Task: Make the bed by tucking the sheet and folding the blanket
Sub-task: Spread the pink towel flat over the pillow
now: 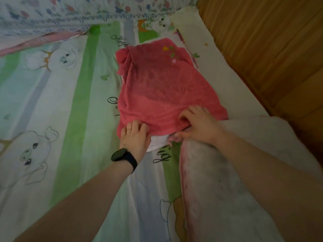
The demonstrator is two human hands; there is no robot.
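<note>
Lying flat across the bed: sheet (52, 102), white with green stripes and cartoon pigs, slightly wrinkled. Left hand (135, 137), black watch (122, 155) on the wrist, rests with fingers laid flat on the near left corner of the pink blanket (162, 88). Blanket is folded to a rough rectangle with a small coloured motif at its far end, and sits toward the bed's right edge. Right hand (199, 124) pinches bunched fabric at the blanket's near edge. White layer (157, 142) shows beneath, extent hidden. Pale fluffy cover (227, 180) lies under the right forearm, cut off below. Sheet lettering partly covered, unreadable.
</note>
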